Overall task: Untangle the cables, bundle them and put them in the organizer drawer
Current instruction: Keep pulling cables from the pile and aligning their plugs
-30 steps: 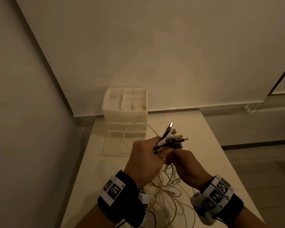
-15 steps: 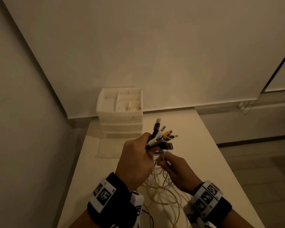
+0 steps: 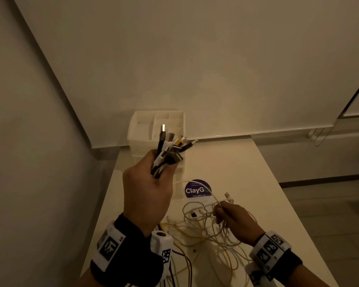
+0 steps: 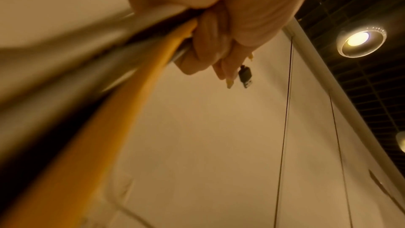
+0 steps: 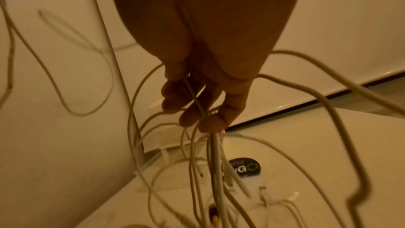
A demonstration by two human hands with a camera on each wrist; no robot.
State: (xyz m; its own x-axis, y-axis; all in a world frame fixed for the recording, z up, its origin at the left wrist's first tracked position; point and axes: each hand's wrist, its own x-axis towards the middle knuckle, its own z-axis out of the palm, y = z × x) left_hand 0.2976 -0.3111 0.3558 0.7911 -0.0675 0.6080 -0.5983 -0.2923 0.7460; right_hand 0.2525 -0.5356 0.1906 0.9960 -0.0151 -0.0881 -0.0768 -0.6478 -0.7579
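My left hand (image 3: 151, 183) is raised above the table and grips a bunch of cable plugs (image 3: 170, 148), black, white and yellow, fanned upward. In the left wrist view its fingers (image 4: 208, 49) curl round the yellow and grey cords (image 4: 153, 61). Lower right, my right hand (image 3: 230, 216) pinches white cords out of the tangle of cables (image 3: 203, 230) lying on the table; the right wrist view shows the fingertips (image 5: 197, 119) closed on the strands (image 5: 215, 145). The white organizer (image 3: 158, 129) with drawers stands at the table's far end, behind the plugs.
A white table (image 3: 247, 172) runs away from me, its left edge against the wall. A round purple "ClayG" sticker (image 3: 197, 189) lies near the organizer. A loose white plug (image 3: 227, 195) sits beside my right hand. Floor lies past the table's right edge.
My left hand has lifted the plug bunch up and to the left. My right hand has let go of the bunch, dropped to the right and taken hold of loose cords.
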